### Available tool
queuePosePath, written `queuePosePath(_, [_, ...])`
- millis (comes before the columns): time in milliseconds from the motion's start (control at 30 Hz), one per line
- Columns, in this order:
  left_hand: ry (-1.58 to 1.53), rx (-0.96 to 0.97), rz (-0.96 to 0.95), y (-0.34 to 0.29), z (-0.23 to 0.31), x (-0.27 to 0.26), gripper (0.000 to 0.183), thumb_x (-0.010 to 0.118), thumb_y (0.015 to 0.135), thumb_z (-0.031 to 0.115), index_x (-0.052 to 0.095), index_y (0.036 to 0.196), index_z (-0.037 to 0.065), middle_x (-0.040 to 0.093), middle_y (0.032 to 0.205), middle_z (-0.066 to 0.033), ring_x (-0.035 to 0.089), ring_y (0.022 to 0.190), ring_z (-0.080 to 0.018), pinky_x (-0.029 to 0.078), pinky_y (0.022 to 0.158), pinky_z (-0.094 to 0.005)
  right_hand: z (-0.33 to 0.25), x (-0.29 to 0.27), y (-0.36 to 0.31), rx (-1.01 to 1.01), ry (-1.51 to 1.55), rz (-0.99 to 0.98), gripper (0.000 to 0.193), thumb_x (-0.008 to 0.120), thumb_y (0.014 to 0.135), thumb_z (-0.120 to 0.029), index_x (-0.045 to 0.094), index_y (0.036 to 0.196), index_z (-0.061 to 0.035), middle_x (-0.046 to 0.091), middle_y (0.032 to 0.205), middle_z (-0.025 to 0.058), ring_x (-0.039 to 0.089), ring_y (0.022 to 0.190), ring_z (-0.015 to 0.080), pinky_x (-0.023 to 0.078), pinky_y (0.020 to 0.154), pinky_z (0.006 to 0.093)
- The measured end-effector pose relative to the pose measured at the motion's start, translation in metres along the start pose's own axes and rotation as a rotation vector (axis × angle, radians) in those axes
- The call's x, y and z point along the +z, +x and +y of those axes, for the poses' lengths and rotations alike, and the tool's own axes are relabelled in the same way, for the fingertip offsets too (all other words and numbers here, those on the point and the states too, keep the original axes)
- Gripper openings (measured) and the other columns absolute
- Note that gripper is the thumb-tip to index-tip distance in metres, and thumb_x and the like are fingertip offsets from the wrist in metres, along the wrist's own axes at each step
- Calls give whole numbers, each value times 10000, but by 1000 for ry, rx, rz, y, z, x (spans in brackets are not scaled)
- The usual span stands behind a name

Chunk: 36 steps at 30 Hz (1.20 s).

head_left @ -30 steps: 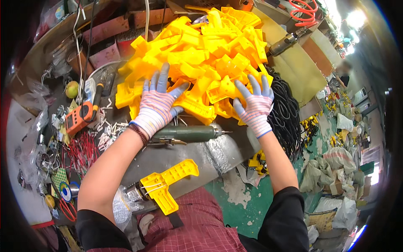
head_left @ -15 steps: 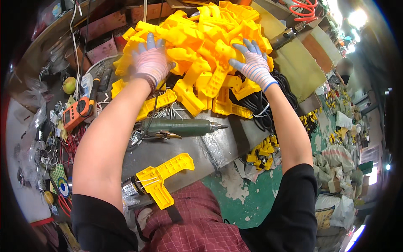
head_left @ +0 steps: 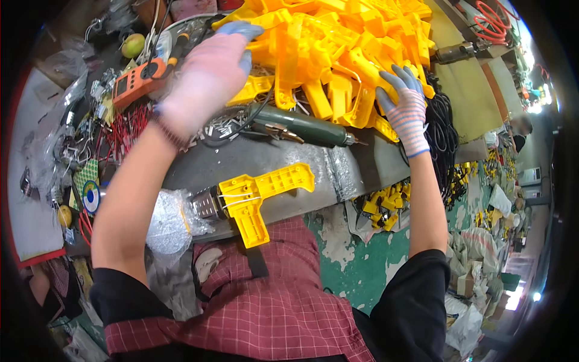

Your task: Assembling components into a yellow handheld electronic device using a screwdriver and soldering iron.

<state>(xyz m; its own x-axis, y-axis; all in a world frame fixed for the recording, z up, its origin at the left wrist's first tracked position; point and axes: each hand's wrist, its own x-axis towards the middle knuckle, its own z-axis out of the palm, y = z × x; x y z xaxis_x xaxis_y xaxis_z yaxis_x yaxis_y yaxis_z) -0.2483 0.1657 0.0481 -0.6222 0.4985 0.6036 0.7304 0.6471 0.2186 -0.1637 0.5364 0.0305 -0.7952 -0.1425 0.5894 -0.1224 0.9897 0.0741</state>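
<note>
A large heap of yellow plastic housing halves (head_left: 325, 54) covers the far side of the workbench. At its left edge is my gloved left hand (head_left: 208, 72), blurred by motion, with its fingers stretched out and thumb apart. My gloved right hand (head_left: 407, 108) rests its spread fingers against the heap's right edge. Nothing shows gripped in either hand. Nearer me, an assembled-looking yellow pistol-shaped housing half (head_left: 253, 196) lies at the bench's front edge, with white wires across it and a dark metal-ended part at its left. A green electric screwdriver (head_left: 301, 125) lies between it and the heap.
An orange meter (head_left: 137, 83), red wires (head_left: 129, 130) and small metal parts crowd the left. Bubble wrap (head_left: 169, 220) sits at the near edge. Black cables (head_left: 443, 120) hang at the right, above more yellow parts (head_left: 386, 208). A coiled red hose (head_left: 491, 24) is far right.
The view has shifted, so the bench contents sit differently in it. My left hand has moved along the heap's left edge and blurs. My right hand stays at the heap's right side.
</note>
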Motion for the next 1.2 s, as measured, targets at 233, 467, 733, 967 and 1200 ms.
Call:
queuePosePath(233, [-100,-190,-270,-179,85,-63,538,744,746,433,585,1140,104,564,1175,-143,537,1101,-344,392,993,-509,-156,-62,-50,-51,832,-324,188,706,800,-108,687,979,-53,666,945,134,644,906,317,509,789,405])
queuePosePath(467, [-67,-94,-233,-211,70,-59,433,755,725,281,632,1130,188,565,1197,-126,557,1052,-320,441,926,-479,-239,-35,-43,-225,834,-540,160,660,832,-228,663,921,-95,583,835,101,577,821,317,461,739,430])
queuePosePath(733, [-127,-22,-295,-217,52,-72,276,711,759,249,669,1031,245,614,1162,-115,584,1065,-330,458,960,-504,-266,-37,-45,-346,654,-751,259,685,797,-376,697,904,-141,555,892,157,544,862,365,433,757,466])
queuePosePath(967, [-180,-277,-279,-213,73,-69,370,740,705,384,650,1006,187,546,1244,-144,503,1187,-351,357,1057,-573,-263,-31,-36,-320,749,-679,220,732,747,-255,663,902,-115,583,894,117,556,860,334,430,783,438])
queuePosePath(1200, [-210,-231,-188,-221,68,-62,284,728,731,329,636,955,182,564,1222,-144,535,1154,-348,368,1047,-571,-245,-27,-36,-578,570,-275,197,729,726,-141,668,913,-121,591,874,61,572,853,281,456,817,400])
